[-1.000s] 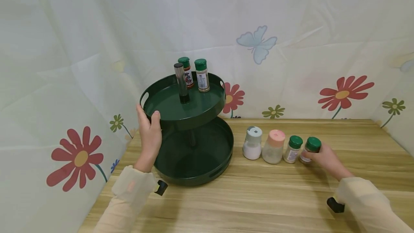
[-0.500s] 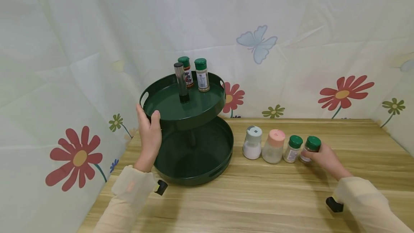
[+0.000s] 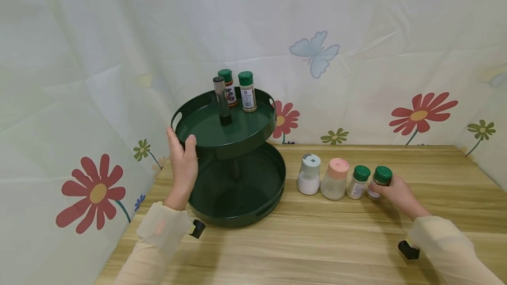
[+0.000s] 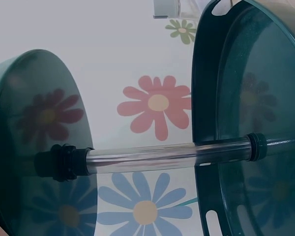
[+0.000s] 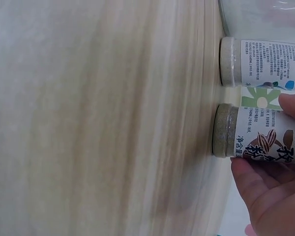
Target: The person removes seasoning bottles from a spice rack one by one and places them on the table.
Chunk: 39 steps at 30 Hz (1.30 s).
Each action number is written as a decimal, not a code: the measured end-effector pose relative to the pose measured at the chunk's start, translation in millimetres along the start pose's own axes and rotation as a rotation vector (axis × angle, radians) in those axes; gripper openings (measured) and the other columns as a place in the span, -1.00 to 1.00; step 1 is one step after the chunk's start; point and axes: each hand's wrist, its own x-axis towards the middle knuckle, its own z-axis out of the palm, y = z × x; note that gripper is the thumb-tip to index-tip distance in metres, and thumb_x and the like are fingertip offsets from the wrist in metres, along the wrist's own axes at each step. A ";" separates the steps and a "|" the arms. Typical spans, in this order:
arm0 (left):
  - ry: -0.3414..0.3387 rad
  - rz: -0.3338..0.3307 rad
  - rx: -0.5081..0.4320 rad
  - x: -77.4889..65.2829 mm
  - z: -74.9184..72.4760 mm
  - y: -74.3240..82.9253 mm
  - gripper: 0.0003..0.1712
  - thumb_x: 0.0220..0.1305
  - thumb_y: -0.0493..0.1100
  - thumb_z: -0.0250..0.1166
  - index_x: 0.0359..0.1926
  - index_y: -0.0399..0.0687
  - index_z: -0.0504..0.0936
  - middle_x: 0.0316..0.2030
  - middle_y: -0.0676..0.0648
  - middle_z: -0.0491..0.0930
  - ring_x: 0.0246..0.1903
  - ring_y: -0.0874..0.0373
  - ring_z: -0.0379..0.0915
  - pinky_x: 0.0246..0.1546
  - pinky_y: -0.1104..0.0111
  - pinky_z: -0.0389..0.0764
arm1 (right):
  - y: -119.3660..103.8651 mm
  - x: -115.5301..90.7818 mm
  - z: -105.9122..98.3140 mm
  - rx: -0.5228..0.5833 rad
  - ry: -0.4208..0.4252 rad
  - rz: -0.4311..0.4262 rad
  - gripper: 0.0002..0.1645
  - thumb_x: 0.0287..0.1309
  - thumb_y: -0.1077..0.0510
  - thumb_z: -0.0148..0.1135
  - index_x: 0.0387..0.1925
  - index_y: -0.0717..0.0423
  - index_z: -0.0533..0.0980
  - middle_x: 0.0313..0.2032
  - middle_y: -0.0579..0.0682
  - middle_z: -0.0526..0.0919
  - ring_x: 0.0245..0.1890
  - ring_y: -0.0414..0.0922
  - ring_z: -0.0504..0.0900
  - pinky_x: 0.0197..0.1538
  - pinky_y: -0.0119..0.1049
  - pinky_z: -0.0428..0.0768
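My left hand (image 3: 184, 166) rests against the outer wall of the upper tray of a dark green two-tier spice rack (image 3: 233, 146), thumb and fingers straight and pointing up along it. My right hand (image 3: 402, 193) holds a green-capped spice jar (image 3: 382, 177), thumb on one side and fingers on the other. In the right wrist view, this spice jar (image 5: 265, 133) has a printed label and pale brown powder at its base. Beside it stands a similar green-capped jar (image 3: 358, 182). On the upper tray sit a red-filled jar (image 3: 230, 93) and a pale-filled one (image 3: 247, 96).
Left of the green-capped jars stand a pink-lidded shaker (image 3: 334, 181) and a grey-lidded shaker (image 3: 309, 177) with white contents. The rack's metal post (image 3: 222, 100) rises through the upper tray. A flowered curtain (image 3: 356, 65) hangs behind the wooden table (image 3: 317, 245).
My right forearm has shifted very slightly left. The held jar and my left hand have stayed practically in place.
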 end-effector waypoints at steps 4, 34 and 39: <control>0.003 -0.006 0.002 -0.3 -0.1 0.6 -0.21 0.33 0.07 -0.14 0.38 0.04 -0.39 0.40 0.04 -0.41 0.32 0.30 -0.49 0.33 0.22 -0.28 | 0.0 -2.0 1.0 -0.002 0.014 -0.032 -0.23 0.09 -0.09 0.16 0.02 0.49 0.18 -0.05 0.48 0.36 -0.07 0.30 0.36 -0.03 0.25 0.37; 0.011 0.065 0.043 -7.8 -0.5 -0.8 -0.16 0.34 0.21 -0.21 0.37 -0.06 -0.42 0.40 -0.09 -0.44 0.33 0.16 -0.54 0.32 0.13 -0.35 | -11.6 -19.5 -18.2 0.076 -0.009 -0.145 -0.17 0.18 0.01 0.09 0.19 0.52 -0.01 0.09 0.56 0.18 0.09 0.43 0.20 0.05 0.31 0.27; 0.013 0.094 0.032 -20.3 0.5 3.8 -0.17 0.35 0.16 -0.17 0.37 -0.03 -0.43 0.39 -0.06 -0.49 0.33 0.19 -0.58 0.32 0.11 -0.36 | -15.0 -21.6 -21.0 0.078 0.006 -0.136 -0.16 0.18 -0.01 0.09 0.19 0.52 -0.02 0.11 0.57 0.15 0.10 0.43 0.17 0.06 0.29 0.26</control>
